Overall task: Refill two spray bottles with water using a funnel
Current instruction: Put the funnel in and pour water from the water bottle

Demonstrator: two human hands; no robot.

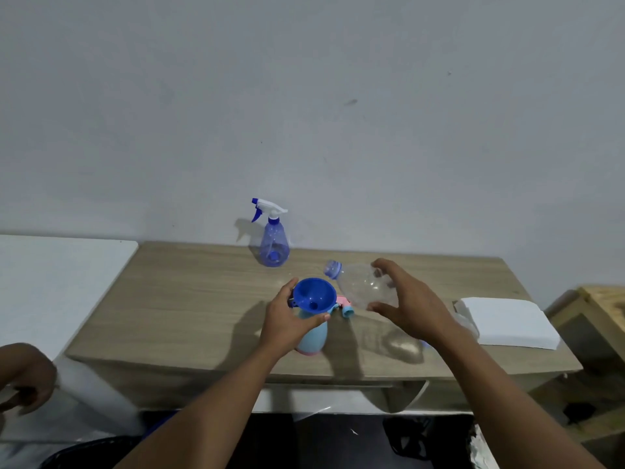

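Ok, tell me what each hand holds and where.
Left hand grips the light-blue spray bottle at its neck, under the blue funnel. Right hand holds the clear plastic bottle around its body.

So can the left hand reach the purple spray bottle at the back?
Probably, but not yet: the left hand holds the funnel on the light blue bottle. Bare table lies between it and the purple spray bottle.
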